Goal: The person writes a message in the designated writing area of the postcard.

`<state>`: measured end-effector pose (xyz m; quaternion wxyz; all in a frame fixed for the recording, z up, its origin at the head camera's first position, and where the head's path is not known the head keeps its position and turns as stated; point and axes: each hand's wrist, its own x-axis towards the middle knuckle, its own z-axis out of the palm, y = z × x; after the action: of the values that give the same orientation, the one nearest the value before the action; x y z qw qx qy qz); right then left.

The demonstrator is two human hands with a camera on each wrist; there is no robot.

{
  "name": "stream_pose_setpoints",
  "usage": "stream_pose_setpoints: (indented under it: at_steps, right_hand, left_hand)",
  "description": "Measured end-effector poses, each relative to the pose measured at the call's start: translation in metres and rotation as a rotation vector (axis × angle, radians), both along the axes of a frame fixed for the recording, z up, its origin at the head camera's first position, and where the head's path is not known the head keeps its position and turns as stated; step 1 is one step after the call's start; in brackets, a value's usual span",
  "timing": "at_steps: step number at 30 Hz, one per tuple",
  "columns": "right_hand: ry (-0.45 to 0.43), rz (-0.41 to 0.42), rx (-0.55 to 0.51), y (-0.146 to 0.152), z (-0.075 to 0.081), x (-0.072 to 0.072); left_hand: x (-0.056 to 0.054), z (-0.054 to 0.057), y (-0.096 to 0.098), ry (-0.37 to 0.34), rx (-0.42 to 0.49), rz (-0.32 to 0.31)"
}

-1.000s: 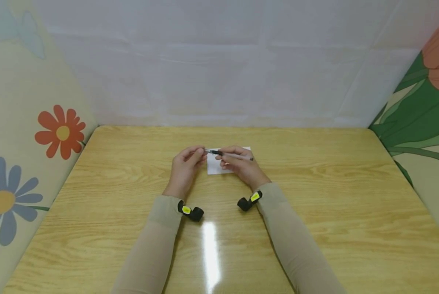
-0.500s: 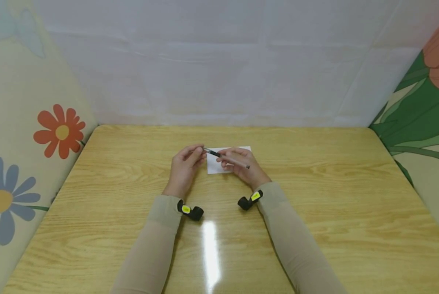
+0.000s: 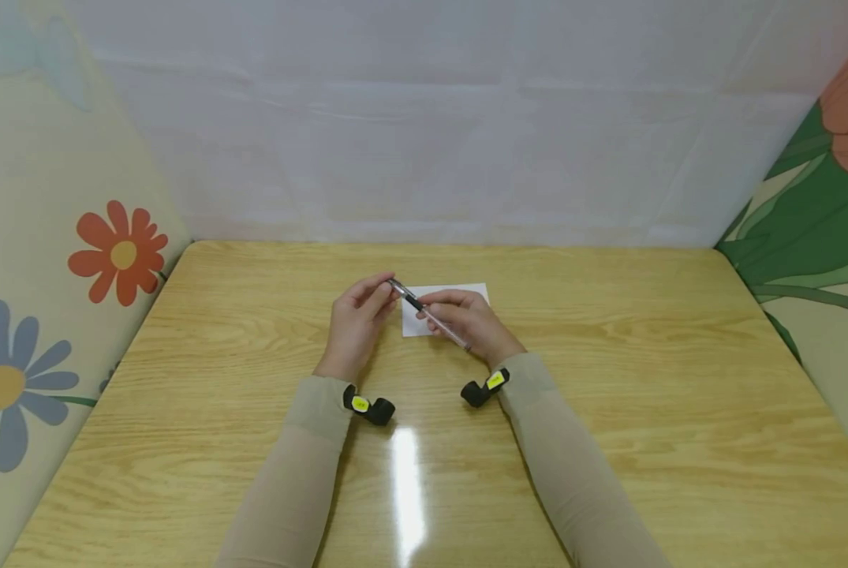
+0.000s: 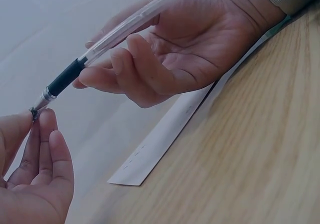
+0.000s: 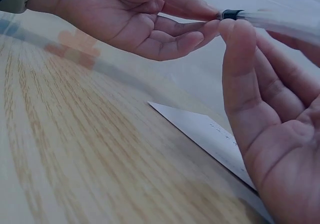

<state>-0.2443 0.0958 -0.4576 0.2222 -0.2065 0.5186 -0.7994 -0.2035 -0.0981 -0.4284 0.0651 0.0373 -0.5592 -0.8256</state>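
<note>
A pen (image 4: pixel 125 34) with a clear barrel, a black grip and a metal tip slants between both hands above the table. With thumb and fingertips, my left hand (image 3: pixel 353 327) pinches its tip end; a small dark bit shows there in the left wrist view, too small to identify. My right hand (image 3: pixel 476 323) holds the pen near the black grip (image 4: pixel 66 78), between thumb and fingers. The barrel's rear end points toward me, down and right in the head view. Beneath the hands lies a white paper (image 3: pixel 411 323), partly covered, with small dark marks visible in both wrist views.
The wooden table (image 3: pixel 644 379) extends on all sides of the hands, with a bright reflection in front. A white cloth (image 3: pixel 424 142) hangs behind its far edge. Flower-patterned panels (image 3: pixel 22 197) stand at left and right. Black wrist cameras (image 3: pixel 379 411) sit at both sleeve cuffs.
The pen has turned: its rear end swung from pointing right to pointing down and right, toward me, while its tip end rose slightly. Both hands stay nearly in place over the paper.
</note>
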Motion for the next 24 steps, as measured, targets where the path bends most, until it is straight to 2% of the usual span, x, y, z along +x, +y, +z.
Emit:
stream_pose_setpoints:
  at_steps: [7, 17, 24]
  right_hand:
    - [-0.024, 0.066, -0.095, -0.002, -0.0009, -0.0013]
    - [-0.049, 0.093, -0.081, -0.0018, 0.0, -0.0006]
    - [-0.042, 0.104, -0.078, -0.0013, -0.0005, -0.0004]
  left_hand:
    - [0.0001, 0.0023, 0.0017, 0.013, -0.019, 0.0]
    - [0.0007, 0.0044, 0.0056, 0.019, 0.007, 0.037]
    - [0.0005, 0.0041, 0.0084, 0.023, -0.02, 0.074]
